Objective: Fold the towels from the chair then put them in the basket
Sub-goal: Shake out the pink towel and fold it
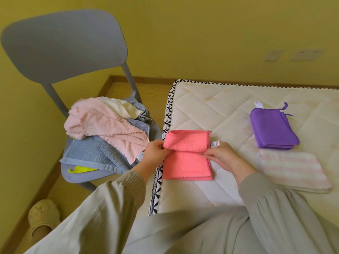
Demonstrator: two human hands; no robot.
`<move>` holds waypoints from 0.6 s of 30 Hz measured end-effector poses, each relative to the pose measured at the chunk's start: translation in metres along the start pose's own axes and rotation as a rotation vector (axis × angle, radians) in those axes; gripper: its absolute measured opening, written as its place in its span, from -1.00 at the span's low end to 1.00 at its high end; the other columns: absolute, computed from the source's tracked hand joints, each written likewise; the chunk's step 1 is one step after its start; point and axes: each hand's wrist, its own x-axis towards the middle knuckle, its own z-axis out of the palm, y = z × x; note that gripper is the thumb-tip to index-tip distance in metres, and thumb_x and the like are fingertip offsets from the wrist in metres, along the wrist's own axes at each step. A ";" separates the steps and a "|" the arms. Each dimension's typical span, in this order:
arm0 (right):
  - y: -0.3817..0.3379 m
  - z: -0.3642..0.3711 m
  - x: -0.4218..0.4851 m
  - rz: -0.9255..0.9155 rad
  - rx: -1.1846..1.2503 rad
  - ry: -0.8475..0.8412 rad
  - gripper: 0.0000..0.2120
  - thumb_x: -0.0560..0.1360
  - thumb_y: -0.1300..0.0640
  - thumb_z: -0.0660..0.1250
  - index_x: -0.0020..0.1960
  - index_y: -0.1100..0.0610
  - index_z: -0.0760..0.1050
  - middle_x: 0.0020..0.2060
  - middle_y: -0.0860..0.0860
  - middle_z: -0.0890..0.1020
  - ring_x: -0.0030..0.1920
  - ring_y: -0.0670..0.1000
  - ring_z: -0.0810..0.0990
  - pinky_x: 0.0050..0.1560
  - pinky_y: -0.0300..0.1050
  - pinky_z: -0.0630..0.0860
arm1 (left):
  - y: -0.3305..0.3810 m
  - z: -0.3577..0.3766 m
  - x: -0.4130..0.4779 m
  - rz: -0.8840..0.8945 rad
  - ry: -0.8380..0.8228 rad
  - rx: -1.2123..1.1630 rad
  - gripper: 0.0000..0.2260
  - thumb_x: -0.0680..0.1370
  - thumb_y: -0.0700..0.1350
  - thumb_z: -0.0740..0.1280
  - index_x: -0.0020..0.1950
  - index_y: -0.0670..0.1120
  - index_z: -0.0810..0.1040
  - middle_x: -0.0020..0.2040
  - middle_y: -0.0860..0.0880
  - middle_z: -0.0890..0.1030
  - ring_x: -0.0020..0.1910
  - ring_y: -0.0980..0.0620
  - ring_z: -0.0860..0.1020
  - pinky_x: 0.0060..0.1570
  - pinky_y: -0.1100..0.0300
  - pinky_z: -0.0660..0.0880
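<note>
Head view: left hand [156,151] and right hand [220,156] each hold a pinch grip on opposite ends of the coral towel [187,162], its fold crosswise on the mattress [211,110].

A coral-pink microfibre towel [187,162] is lying flat with its far part doubled over toward the near edge. The left hand [156,149] and right hand [220,156] are pinching the two ends of that fold. Right of the grip, a folded purple towel [271,129] and a folded pink-striped towel [293,171] are lying just beside each other. Left of the grip, a pale pink towel [110,125], a white towel [124,107], a blue-grey towel [91,153] and a yellow cloth [82,169] are lying heaped and unfolded on the grey chair [64,46].
</note>
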 end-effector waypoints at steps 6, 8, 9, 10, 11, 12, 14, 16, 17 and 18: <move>0.000 -0.004 -0.007 -0.068 -0.164 -0.032 -0.74 0.36 0.56 0.32 0.00 0.35 0.51 -0.24 0.13 0.55 -0.22 0.03 0.56 -0.21 -0.24 0.56 | -0.006 -0.002 -0.007 0.002 0.019 -0.054 -0.90 0.42 -0.40 0.38 -0.18 -0.22 0.56 -0.25 -0.12 0.56 -0.27 0.02 0.49 -0.18 0.15 0.46; 0.000 -0.006 -0.012 -0.160 -0.402 0.004 -0.78 0.35 0.53 0.34 -0.03 0.38 0.55 -0.28 0.10 0.54 -0.25 0.01 0.51 -0.18 -0.21 0.47 | -0.007 -0.003 -0.009 -0.018 0.017 -0.089 -0.86 0.42 -0.39 0.41 -0.25 -0.17 0.56 -0.31 -0.08 0.57 -0.32 0.06 0.48 -0.22 0.18 0.46; 0.000 -0.007 -0.018 -0.212 -0.514 0.023 -0.83 0.34 0.51 0.35 -0.11 0.34 0.57 -0.32 0.08 0.53 -0.26 -0.01 0.48 -0.22 -0.20 0.41 | -0.006 -0.004 -0.011 -0.029 0.002 -0.108 -0.82 0.42 -0.38 0.42 -0.29 -0.14 0.56 -0.38 -0.02 0.55 -0.37 0.08 0.47 -0.27 0.20 0.44; -0.001 -0.007 -0.021 -0.253 -0.601 0.038 -0.84 0.35 0.48 0.35 -0.22 0.25 0.56 -0.35 0.05 0.50 -0.28 -0.02 0.44 -0.26 -0.19 0.36 | -0.006 -0.005 -0.013 -0.059 -0.014 -0.126 -0.80 0.42 -0.39 0.41 -0.29 -0.12 0.55 -0.45 0.04 0.53 -0.39 0.08 0.45 -0.31 0.21 0.43; 0.000 -0.006 -0.023 -0.271 -0.661 0.047 -0.77 0.35 0.47 0.35 -0.33 0.17 0.51 -0.39 0.02 0.46 -0.29 -0.03 0.41 -0.29 -0.19 0.32 | -0.006 -0.005 -0.015 -0.101 -0.024 -0.154 -0.80 0.44 -0.40 0.39 -0.27 -0.12 0.55 -0.49 0.07 0.51 -0.39 0.06 0.45 -0.33 0.20 0.44; 0.000 -0.005 -0.025 -0.277 -0.694 0.051 -0.72 0.35 0.46 0.35 -0.38 0.12 0.46 -0.41 0.00 0.44 -0.30 -0.04 0.39 -0.32 -0.20 0.30 | -0.005 -0.006 -0.016 -0.156 -0.027 -0.183 -0.82 0.47 -0.40 0.35 -0.23 -0.14 0.54 -0.47 0.05 0.52 -0.39 0.04 0.46 -0.35 0.19 0.48; 0.001 -0.004 -0.031 -0.266 -0.748 0.049 -0.72 0.34 0.45 0.35 -0.39 0.12 0.42 -0.42 0.00 0.44 -0.32 -0.04 0.39 -0.35 -0.25 0.29 | -0.001 -0.006 -0.019 -0.268 -0.012 -0.237 -0.83 0.51 -0.40 0.25 -0.18 -0.17 0.51 -0.36 -0.08 0.53 -0.37 -0.01 0.52 -0.41 0.19 0.56; 0.003 -0.003 -0.033 -0.244 -0.755 0.044 -0.77 0.34 0.46 0.31 -0.35 0.16 0.46 -0.39 0.02 0.48 -0.30 -0.03 0.43 -0.34 -0.27 0.32 | 0.005 -0.004 -0.021 -0.388 0.023 -0.379 -0.80 0.52 -0.40 0.13 -0.22 -0.20 0.43 -0.32 -0.12 0.46 -0.36 -0.07 0.51 -0.41 0.12 0.59; 0.002 -0.002 -0.035 -0.237 -0.730 0.040 -0.80 0.34 0.47 0.29 -0.30 0.19 0.50 -0.35 0.04 0.51 -0.25 -0.01 0.46 -0.30 -0.27 0.34 | 0.008 -0.002 -0.023 -0.462 0.024 -0.478 -0.83 0.53 -0.37 0.09 -0.20 -0.19 0.39 -0.32 -0.12 0.41 -0.36 -0.07 0.47 -0.37 0.08 0.58; 0.002 -0.001 -0.036 -0.234 -0.700 0.044 -0.80 0.35 0.48 0.28 -0.23 0.21 0.52 -0.31 0.06 0.52 -0.19 0.00 0.48 -0.26 -0.27 0.36 | 0.011 -0.002 -0.026 -0.518 0.009 -0.516 -0.88 0.55 -0.31 0.09 -0.17 -0.19 0.35 -0.31 -0.12 0.38 -0.35 -0.06 0.44 -0.34 0.07 0.55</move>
